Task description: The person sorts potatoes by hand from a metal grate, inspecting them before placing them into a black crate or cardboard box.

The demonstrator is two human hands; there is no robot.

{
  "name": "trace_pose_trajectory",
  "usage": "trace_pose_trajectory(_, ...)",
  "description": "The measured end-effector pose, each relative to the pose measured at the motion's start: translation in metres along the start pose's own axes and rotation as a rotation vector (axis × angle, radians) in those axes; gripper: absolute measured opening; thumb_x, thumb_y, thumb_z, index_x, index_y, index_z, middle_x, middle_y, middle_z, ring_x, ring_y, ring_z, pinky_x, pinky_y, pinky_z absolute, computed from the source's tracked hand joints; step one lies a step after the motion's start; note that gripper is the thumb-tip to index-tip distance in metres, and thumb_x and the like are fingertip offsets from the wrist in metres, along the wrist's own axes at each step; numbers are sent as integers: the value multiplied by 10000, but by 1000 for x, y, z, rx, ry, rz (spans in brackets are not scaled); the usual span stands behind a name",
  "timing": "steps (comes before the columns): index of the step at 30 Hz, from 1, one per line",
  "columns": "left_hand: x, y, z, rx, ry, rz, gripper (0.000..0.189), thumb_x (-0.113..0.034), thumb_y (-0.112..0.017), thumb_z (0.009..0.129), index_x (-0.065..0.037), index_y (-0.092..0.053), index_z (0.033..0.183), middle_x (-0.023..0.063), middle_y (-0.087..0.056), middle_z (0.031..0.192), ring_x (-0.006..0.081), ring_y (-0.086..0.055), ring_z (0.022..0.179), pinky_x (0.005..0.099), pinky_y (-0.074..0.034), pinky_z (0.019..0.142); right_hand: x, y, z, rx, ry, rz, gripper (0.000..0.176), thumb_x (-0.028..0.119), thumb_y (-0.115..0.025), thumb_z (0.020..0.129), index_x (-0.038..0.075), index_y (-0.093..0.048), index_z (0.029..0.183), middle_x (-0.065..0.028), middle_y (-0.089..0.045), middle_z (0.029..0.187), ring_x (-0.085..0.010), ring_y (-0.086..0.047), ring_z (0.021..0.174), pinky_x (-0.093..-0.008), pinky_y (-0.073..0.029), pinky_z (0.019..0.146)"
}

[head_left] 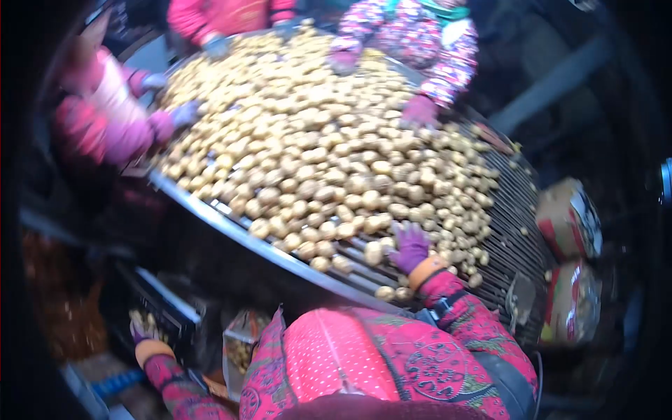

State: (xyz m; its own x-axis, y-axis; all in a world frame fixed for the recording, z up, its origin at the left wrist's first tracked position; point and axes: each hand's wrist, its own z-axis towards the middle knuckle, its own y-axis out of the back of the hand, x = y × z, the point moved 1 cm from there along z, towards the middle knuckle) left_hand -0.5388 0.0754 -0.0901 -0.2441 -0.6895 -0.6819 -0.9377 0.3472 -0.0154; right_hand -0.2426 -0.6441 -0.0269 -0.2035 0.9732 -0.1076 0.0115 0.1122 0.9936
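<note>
My right hand (409, 246), in a purple glove, lies with fingers spread on the near edge of a heap of potatoes (329, 164). Single potatoes (373, 253) sit right beside its fingers on the dark slatted bars. Far to the lower left, my left hand (144, 329) is reached out low beside a dark box-like edge (164, 297). Pale shapes show at its fingers; blur hides whether they are potatoes or the glove itself. An open bag or box (241, 343) with potatoes in it stands between that hand and my body.
A metal rim (245, 241) borders the slatted table (507, 210). Across it, co-workers' gloved hands touch the heap: a left-side hand (185, 113) and a right-side hand (420, 112). Two packed bags (568, 218) stand by the right edge.
</note>
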Motion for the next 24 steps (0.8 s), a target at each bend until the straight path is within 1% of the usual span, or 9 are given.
trace_pose_trajectory(1,7,1,58,-164,-182,140,397,-487,-376,989,-378,-467,1360,-80,-500,1377,178,-489,1235,453,-370,987,3,4,0,25,-38,8,776,583,-589,805,192,-394,1445,-171,-403,1431,-391,-361,1321,-593,-240,1073)
trace_pose_trajectory(2,6,-29,72,-17,-213,-20,384,-333,-513,970,-243,-504,1343,-31,-583,1254,168,-551,1132,394,-413,944,9,14,-1,56,-64,28,775,583,-574,815,181,-392,1452,-178,-398,1437,-395,-358,1318,-598,-221,1076)
trace_pose_trajectory(4,24,-115,79,74,-904,712,418,-201,-560,947,-95,-500,1347,75,-577,1283,198,-534,1193,352,-405,1008,9,15,-2,87,-72,94,764,581,-591,811,232,-375,1456,-189,-358,1464,-394,-314,1365,-596,-205,1094)
trace_pose_trajectory(7,66,-280,-73,416,-1194,539,484,-125,-612,888,-52,-499,1353,140,-527,1349,258,-514,1231,395,-387,1056,8,26,-12,125,-18,144,788,580,-623,787,262,-369,1462,-201,-321,1499,-406,-288,1384,-601,-188,1100)
trace_pose_trajectory(10,80,-374,-157,673,-1612,940,592,-216,-683,812,-45,-501,1349,205,-465,1413,357,-465,1285,463,-328,1100,0,37,-21,218,26,173,775,568,-622,800,267,-366,1466,-208,-336,1476,-412,-291,1381,-624,-238,1075)
trace_pose_trajectory(12,94,-406,-167,599,-1698,1212,667,-250,-721,753,-102,-497,1364,211,-421,1449,399,-414,1314,477,-290,1120,-12,40,-22,191,113,206,703,539,-616,813,257,-428,1429,-181,-398,1431,-385,-355,1338,-591,-291,1056)
trace_pose_trajectory(14,100,-423,-166,549,-1556,1329,742,-259,-760,720,-155,-467,1393,203,-385,1474,393,-405,1319,483,-345,1081,-27,40,-12,115,165,326,637,503,-625,810,242,-493,1376,-150,-470,1369,-356,-418,1278,-539,-329,1035)
trace_pose_trajectory(15,100,-427,-165,544,-1543,1313,753,-248,-764,713,-154,-463,1396,205,-390,1468,395,-407,1316,484,-351,1077,-30,46,-2,-78,229,272,590,472,-629,810,236,-526,1340,-126,-515,1318,-336,-452,1235,-500,-349,1017)
trace_pose_trajectory(24,97,-426,-168,562,-1510,1306,783,-226,-772,703,-124,-447,1408,209,-402,1458,392,-406,1321,478,-348,1088,29,71,166,-376,624,111,553,427,-649,807,225,-526,1307,-137,-414,1433,-396,-352,1336,-588,-272,1063)
